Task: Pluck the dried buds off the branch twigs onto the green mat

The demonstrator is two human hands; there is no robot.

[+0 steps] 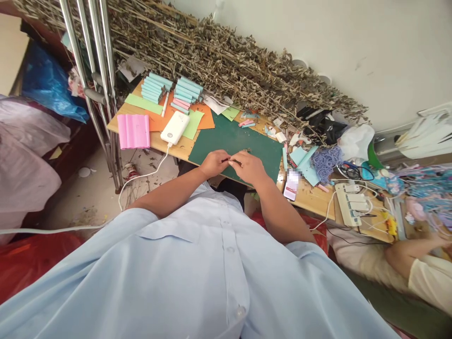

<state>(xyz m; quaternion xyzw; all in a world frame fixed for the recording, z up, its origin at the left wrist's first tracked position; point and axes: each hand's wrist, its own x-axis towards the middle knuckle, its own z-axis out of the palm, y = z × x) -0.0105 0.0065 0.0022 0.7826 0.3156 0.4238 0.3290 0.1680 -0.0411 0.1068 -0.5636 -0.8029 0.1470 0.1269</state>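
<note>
My left hand (214, 163) and my right hand (248, 166) meet fingertip to fingertip over the near edge of a dark green mat (231, 139). Both are closed in a pinch; whatever sits between the fingers is too small to name. Crumbs of dried plant (248, 150) lie on the mat just beyond my right hand. Short pink and blue paper rolls (246, 123) rest at the mat's far edge. To the right of my right hand lies a phone (291, 185) with its screen lit.
A white power bank (175, 127) with a cable stands left, near pink folded paper (133, 132) and stacked blue rolls (189, 89). Dried plant stalks (226, 56) line the back. Metal crutches (92, 61) lean at left. A power strip (348, 205) and another person's arm (406, 256) are right.
</note>
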